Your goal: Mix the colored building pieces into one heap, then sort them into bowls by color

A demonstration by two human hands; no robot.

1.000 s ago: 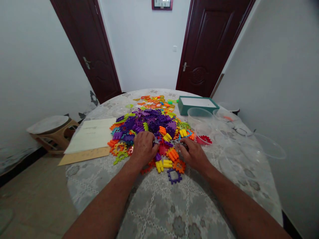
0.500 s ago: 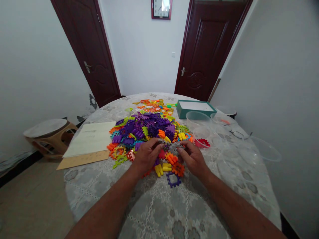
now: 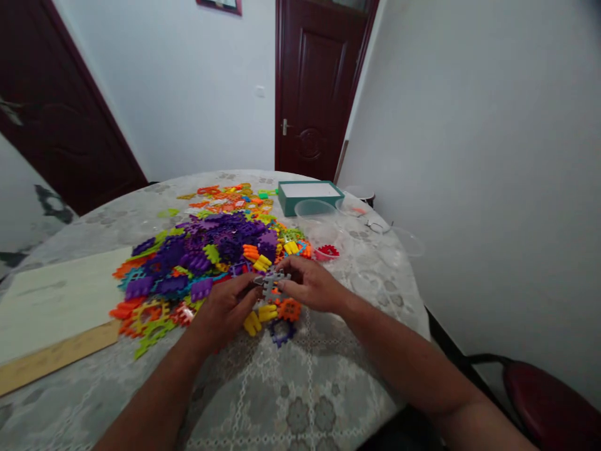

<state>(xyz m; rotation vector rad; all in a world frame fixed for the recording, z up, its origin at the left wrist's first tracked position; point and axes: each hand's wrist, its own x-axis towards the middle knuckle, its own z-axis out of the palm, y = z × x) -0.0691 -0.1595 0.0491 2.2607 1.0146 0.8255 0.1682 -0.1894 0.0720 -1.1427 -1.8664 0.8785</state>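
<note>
Grey plastic building pieces (image 3: 272, 285) with toothed edges are held between my two hands, above the near edge of a colourful heap. My right hand (image 3: 310, 283) pinches the larger grey piece between thumb and fingers. On the other side, my left hand (image 3: 230, 310) is closed on a grey piece that touches or meets it; whether the two are joined I cannot tell. Beneath and beside the hands lie yellow pieces (image 3: 252, 323), an orange piece (image 3: 289, 309) and a dark purple frame piece (image 3: 282, 333). The large purple heap (image 3: 220, 235) is just beyond.
A green box (image 3: 310, 195) stands at the back, with clear plastic tubs (image 3: 319, 216) before it. Eyeglasses (image 3: 379, 227) rest at the right. Paper (image 3: 61, 297) and a wooden ruler (image 3: 56, 357) lie at the left. A dark red chair (image 3: 554, 401) is at the lower right.
My view has swung to the right, so the table and heap appear further left. Both hands have drawn closer together, bringing the grey pieces to each other.
</note>
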